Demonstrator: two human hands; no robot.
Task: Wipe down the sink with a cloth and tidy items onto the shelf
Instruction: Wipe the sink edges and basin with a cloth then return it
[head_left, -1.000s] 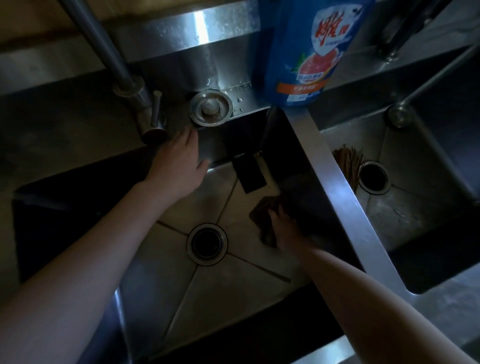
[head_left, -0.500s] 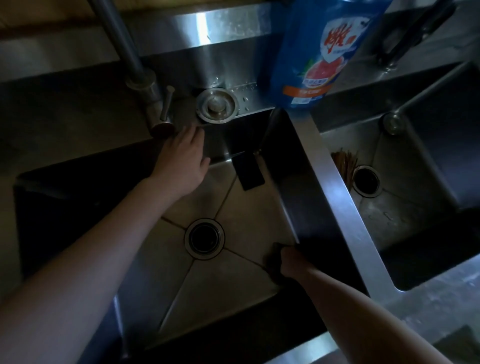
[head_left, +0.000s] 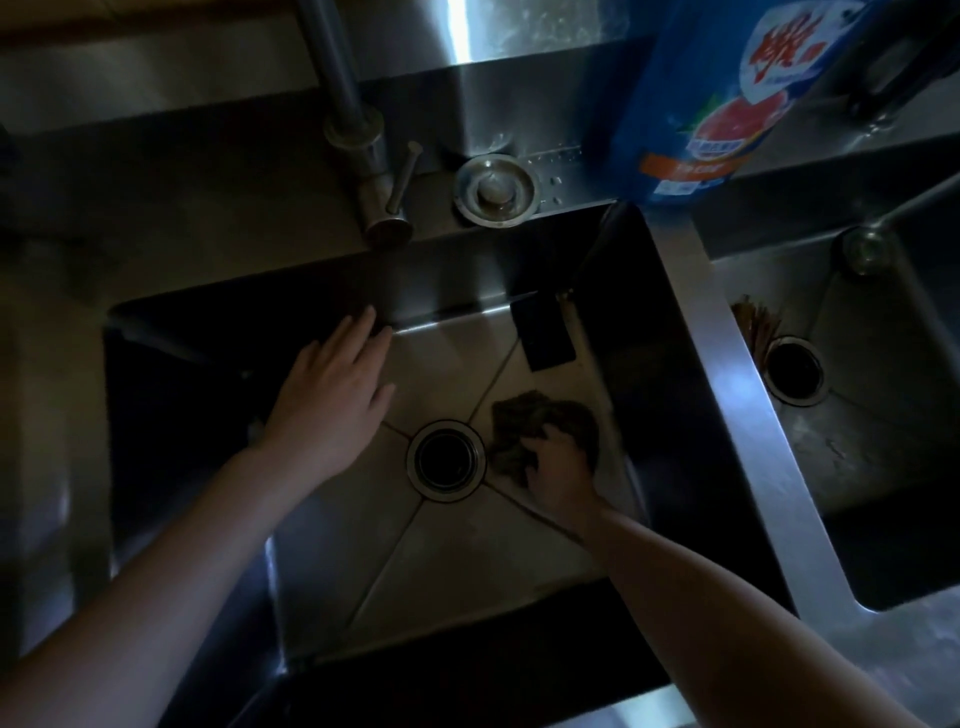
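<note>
I look down into a dim steel sink (head_left: 441, 561) with a round drain (head_left: 445, 460) in its floor. My right hand (head_left: 558, 467) grips a dark crumpled cloth (head_left: 540, 426) on the sink floor, just right of the drain. Over the left part of the basin my left hand (head_left: 337, 400) hangs with straight fingers, their tips near the back wall, and it holds nothing. A dark flat rectangular object (head_left: 543, 332) lies at the back right of the basin.
A faucet (head_left: 358, 135) and a round metal sink plug (head_left: 496, 189) are on the back ledge. A blue dish soap bottle (head_left: 711, 93) stands at the divider's far end. The right basin (head_left: 857, 415) holds a brown brush-like bundle (head_left: 756, 322) beside its drain (head_left: 792, 369).
My right hand has slid the cloth from the basin's right edge toward the drain. My left hand has come off the back rim by the faucet and dropped lower into the basin.
</note>
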